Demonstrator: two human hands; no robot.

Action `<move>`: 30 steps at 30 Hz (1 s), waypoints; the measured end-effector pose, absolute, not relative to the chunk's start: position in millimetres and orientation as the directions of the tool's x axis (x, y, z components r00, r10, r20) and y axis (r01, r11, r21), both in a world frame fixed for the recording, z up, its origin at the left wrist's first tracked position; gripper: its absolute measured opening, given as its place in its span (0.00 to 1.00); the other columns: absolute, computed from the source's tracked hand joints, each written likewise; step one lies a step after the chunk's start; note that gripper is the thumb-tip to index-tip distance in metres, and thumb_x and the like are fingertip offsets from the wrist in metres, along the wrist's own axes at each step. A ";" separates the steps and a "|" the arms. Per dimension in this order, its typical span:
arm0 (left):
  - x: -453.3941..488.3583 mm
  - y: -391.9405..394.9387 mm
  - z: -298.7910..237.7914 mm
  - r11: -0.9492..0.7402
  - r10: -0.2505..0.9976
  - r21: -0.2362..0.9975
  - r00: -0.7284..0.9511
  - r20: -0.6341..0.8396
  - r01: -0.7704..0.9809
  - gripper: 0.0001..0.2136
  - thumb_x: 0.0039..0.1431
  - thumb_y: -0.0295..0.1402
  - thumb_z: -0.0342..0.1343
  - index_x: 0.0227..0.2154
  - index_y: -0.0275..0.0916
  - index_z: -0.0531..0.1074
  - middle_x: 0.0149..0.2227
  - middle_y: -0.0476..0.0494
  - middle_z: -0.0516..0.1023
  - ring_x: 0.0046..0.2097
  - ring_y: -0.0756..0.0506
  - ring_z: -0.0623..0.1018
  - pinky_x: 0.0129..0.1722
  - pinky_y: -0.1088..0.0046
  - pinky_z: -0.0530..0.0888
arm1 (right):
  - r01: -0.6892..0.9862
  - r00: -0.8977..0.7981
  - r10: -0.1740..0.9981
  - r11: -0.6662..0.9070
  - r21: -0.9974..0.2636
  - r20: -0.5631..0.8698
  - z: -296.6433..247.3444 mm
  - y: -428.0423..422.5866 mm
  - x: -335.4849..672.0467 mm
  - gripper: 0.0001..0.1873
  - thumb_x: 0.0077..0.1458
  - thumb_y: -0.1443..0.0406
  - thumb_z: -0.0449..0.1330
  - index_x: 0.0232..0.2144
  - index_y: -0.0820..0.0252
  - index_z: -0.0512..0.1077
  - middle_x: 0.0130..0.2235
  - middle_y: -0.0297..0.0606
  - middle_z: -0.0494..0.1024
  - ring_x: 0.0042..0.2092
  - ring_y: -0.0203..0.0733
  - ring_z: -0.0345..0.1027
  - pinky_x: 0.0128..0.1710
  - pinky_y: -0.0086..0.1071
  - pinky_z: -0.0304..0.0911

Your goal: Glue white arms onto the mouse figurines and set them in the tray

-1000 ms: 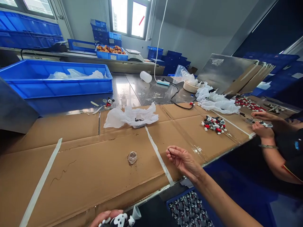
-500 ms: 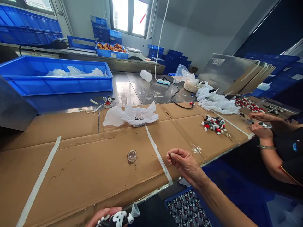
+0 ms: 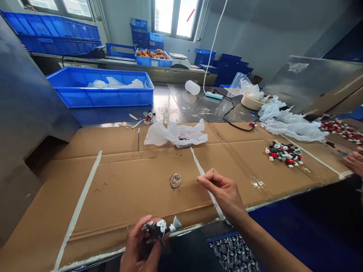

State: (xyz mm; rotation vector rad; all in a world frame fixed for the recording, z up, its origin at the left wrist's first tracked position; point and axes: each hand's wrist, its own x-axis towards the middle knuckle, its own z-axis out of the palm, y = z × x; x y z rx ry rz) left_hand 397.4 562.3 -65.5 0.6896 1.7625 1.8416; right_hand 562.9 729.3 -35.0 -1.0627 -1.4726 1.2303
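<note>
"What's just changed on your feed?"

"My left hand [image 3: 138,241] has come up from the bottom of the view, so the mouse figurine [image 3: 160,226] shows more fully at the near edge of the counter [image 3: 195,115], grip wrapped round it. My right hand [image 3: 222,189] is closer to the small clear jar [image 3: 176,179], thumb and finger pinched on a tiny dark piece [image 3: 197,180]. For the work, I judge it means I can watch figurine and piece together."

"And the containers?"

"I can't tell what's in the jar. Beyond it, a crumpled white plastic bag [image 3: 159,134] holds small black pieces [image 3: 183,138]. The long blue bin [image 3: 110,97] has pale plastic bags [image 3: 113,84] inside; farther back, a blue tray [image 3: 146,61] carries orange-brown items [image 3: 153,54]. The round basin [image 3: 251,102], over to the right, holds clear plastic [image 3: 251,90]."
</note>
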 end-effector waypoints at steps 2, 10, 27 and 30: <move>396.5 563.5 -66.5 0.001 0.669 0.999 -0.742 -0.041 -0.054 0.23 0.47 0.42 0.72 0.45 0.43 0.74 0.36 0.51 0.86 0.37 0.50 0.84 0.42 0.83 0.78 | 0.130 -0.253 0.947 0.237 -0.963 0.199 -33.3 731.7 546.6 0.19 0.58 0.48 0.66 0.26 0.55 0.80 0.27 0.34 0.67 0.32 0.42 0.59 0.35 0.35 0.56; 396.0 560.1 -67.9 -0.022 0.735 0.995 -0.676 -0.049 -0.095 0.18 0.53 0.37 0.68 0.47 0.45 0.73 0.39 0.51 0.85 0.40 0.49 0.83 0.43 0.78 0.78 | 0.336 -0.424 0.820 0.537 -0.773 0.385 -32.2 741.6 518.3 0.21 0.67 0.50 0.57 0.29 0.56 0.79 0.28 0.37 0.69 0.33 0.45 0.64 0.36 0.38 0.57; 387.5 558.1 -72.3 -0.181 0.811 0.974 -0.540 0.226 0.135 0.21 0.59 0.24 0.62 0.50 0.53 0.70 0.41 0.56 0.82 0.39 0.52 0.81 0.41 0.79 0.78 | 0.427 -0.506 0.709 0.701 -0.571 0.491 -35.2 746.8 513.2 0.16 0.65 0.59 0.60 0.27 0.57 0.79 0.26 0.33 0.65 0.30 0.42 0.61 0.33 0.36 0.53; 389.4 557.9 -73.8 -0.179 0.797 0.978 -0.566 0.210 0.111 0.21 0.58 0.24 0.62 0.50 0.54 0.71 0.41 0.57 0.82 0.39 0.52 0.81 0.41 0.79 0.77 | 0.415 -0.502 0.722 0.684 -0.600 0.476 -34.0 745.0 513.6 0.14 0.63 0.60 0.61 0.27 0.57 0.79 0.26 0.32 0.65 0.30 0.41 0.60 0.32 0.35 0.53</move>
